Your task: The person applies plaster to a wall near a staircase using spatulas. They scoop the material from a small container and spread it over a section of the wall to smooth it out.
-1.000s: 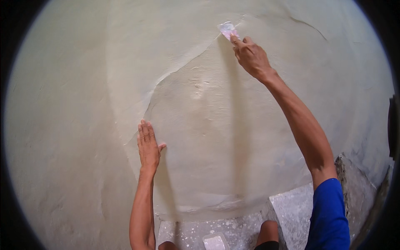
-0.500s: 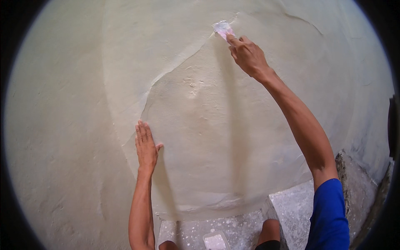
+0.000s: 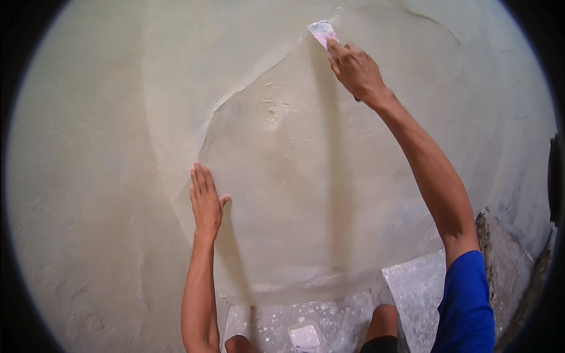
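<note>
A putty knife (image 3: 322, 33) with white paste on its blade and pinkish colour lower down is in my right hand (image 3: 358, 72). Its blade lies against the pale plastered wall (image 3: 276, 217), high up by the upper end of a long raised edge (image 3: 238, 91) in the plaster. My fingers wrap round the tool and hide most of its handle. Flat on the wall, fingers stretched upward and thumb out to the side, rests my left hand (image 3: 206, 199), near the lower end of that same edge.
Below, on a paint-spattered grey step (image 3: 276, 326), stands a small tub (image 3: 306, 338) with white paste, between my knees. Grey concrete blocks (image 3: 415, 288) rise at the lower right beside my blue sleeve. A dark object (image 3: 554, 179) shows at the far right rim.
The putty knife in my right hand has slid a little to the right along the wall. My left hand keeps its place on the plaster, while the whole view has shifted slightly.
</note>
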A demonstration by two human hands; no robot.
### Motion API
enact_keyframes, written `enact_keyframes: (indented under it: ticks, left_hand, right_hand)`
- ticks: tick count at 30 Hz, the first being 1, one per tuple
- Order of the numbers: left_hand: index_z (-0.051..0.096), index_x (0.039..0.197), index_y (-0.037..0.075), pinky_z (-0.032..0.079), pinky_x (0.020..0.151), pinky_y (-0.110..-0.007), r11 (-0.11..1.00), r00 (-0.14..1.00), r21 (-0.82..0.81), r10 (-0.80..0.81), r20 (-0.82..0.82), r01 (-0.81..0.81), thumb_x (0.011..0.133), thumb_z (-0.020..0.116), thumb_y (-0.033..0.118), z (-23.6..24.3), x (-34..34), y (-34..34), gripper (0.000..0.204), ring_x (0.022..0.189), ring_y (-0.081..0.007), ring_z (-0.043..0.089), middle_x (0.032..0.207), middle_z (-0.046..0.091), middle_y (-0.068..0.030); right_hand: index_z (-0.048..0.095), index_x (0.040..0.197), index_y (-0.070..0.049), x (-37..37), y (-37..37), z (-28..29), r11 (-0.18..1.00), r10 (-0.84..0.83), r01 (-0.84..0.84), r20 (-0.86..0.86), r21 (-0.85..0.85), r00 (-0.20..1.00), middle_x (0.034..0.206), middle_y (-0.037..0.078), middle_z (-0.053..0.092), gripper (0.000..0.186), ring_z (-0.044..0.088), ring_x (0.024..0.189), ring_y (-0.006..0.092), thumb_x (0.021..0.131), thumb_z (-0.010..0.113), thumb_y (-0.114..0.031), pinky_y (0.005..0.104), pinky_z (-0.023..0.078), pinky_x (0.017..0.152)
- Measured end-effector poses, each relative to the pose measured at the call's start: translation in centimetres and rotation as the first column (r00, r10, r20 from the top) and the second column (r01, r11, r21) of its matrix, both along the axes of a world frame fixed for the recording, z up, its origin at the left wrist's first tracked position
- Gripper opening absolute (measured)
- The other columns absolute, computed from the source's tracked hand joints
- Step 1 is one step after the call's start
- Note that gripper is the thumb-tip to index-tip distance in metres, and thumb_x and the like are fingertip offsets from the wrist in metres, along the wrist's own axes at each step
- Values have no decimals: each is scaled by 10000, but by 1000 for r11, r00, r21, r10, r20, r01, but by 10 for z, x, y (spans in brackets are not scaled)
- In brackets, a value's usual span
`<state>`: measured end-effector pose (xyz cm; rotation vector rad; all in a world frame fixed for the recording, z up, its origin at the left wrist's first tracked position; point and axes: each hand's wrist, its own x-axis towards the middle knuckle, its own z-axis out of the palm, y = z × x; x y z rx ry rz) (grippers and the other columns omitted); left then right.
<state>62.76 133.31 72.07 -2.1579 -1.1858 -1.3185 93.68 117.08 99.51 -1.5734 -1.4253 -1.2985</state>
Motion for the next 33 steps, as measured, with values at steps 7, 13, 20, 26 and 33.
enact_keyframes:
  ticks: [7,13,20,26,33]
  left_hand:
    - [174,1508,12,287,1110,-485,1000,999,19,13,-50,-12,780,769,172,-3,0,8,954,1456,-349,170,1590,112,-181]
    - [345,1433,7,329,1072,-495,978,989,201,85,-124,-59,867,684,185,20,-36,12,683,1367,-385,337,1513,291,-228]
    - [544,1261,-4,411,1015,-441,873,924,-312,-378,52,375,911,570,118,-245,9,-113,372,1189,-389,521,1302,546,-217]
    - [483,1301,-59,457,939,-459,146,996,-988,-87,29,42,919,550,370,-470,-39,-272,578,1090,-431,586,1165,594,-311]
    - [450,1300,-63,460,936,-472,-457,950,-839,48,309,296,765,688,572,-518,-4,-311,864,1093,-427,593,1124,606,-311]
  right_hand:
    - [532,1313,-102,23,-3,-74,993,-51,59,72,-103,996,858,157,573,382,597,754,325,935,524,-156,442,519,672]
    - [592,1142,-31,-36,-117,-201,723,106,-489,-621,-488,777,823,119,606,273,637,637,222,938,473,-168,361,509,604]
    - [594,939,19,1,-214,-504,306,-302,-865,-902,-398,308,744,74,621,209,610,625,148,947,465,-146,292,477,563]
    - [600,939,23,-45,-220,-623,190,-516,-887,-812,-421,274,688,81,618,145,589,569,143,906,521,-95,299,458,475]
    - [609,1026,10,-74,-198,-694,180,-592,-901,-775,-394,221,687,80,635,212,586,530,137,817,579,-5,290,470,455]
